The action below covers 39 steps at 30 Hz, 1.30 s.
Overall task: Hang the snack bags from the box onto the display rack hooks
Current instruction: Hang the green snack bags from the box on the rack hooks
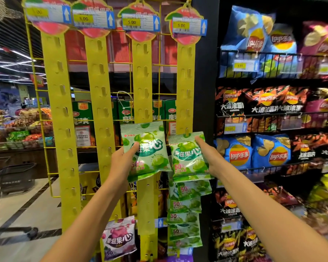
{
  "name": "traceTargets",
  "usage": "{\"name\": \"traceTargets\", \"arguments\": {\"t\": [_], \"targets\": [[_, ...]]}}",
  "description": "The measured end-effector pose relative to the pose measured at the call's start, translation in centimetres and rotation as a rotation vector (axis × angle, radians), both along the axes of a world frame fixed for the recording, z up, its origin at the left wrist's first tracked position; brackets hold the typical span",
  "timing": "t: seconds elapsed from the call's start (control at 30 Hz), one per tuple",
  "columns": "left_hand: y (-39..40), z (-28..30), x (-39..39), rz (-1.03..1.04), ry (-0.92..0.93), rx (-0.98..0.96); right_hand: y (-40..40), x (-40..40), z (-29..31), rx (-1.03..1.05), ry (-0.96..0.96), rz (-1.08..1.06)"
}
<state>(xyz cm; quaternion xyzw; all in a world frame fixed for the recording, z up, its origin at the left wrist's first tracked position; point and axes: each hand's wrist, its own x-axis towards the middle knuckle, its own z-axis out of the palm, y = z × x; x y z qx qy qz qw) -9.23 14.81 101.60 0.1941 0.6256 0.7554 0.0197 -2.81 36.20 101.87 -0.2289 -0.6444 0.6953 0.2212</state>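
In front of the rack (110,59), both arms reach up at 12 o'clock. The left hand (121,163) pinches a green bag (148,148) against the third strip (142,82); the right hand (210,157) pinches another bag (187,157) (top edge at a hook) on the fourth strip (186,82).

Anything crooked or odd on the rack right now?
The third yellow strip looks off: its lower piece hangs tilted, overlapping a second piece below. The left hand holds a green bag tilted against it. The green bags on the fourth strip overlap unevenly.
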Motion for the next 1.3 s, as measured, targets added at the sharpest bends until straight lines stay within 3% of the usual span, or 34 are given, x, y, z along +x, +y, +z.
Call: {"name": "traceTargets", "arguments": {"t": [0.1, 0.4, 0.53, 0.67, 0.8, 0.97, 1.13, 1.3], "targets": [[0.7, 0.1, -0.3, 0.002, -0.023, 0.015, -0.3, 0.1, -0.4, 0.138, -0.076, -0.113], [4.3, 2.3, -0.4, -0.092, -0.071, -0.063, 0.2, 3.4, 2.0, 1.196, -0.548, -0.426], [6.6, 3.3, 0.0, -0.139, -0.024, -0.106, 1.7, 3.7, 4.9, 1.434, -0.259, -0.608], [9.3, 5.1, 0.5, -0.129, 0.028, -0.093, 2.9, 2.3, 9.5, 1.705, 0.214, -0.435], [11.6, 6.9, -0.2, -0.038, 0.066, -0.119, 3.1, -0.9, 12.6, 2.052, 0.329, -0.413], [12.8, 7.6, -0.8, 0.079, 0.112, -0.158, 3.8, -3.0, 13.9, 2.185, 0.295, -0.430], [13.0, 6.9, -0.9, 0.228, 0.160, -0.277, 4.3, -3.4, 13.6, 2.181, 0.337, -0.427], [13.0, 5.5, -0.2, 0.231, 0.159, -0.301, 4.1, -3.1, 13.3, 2.154, 0.330, -0.430]]}}
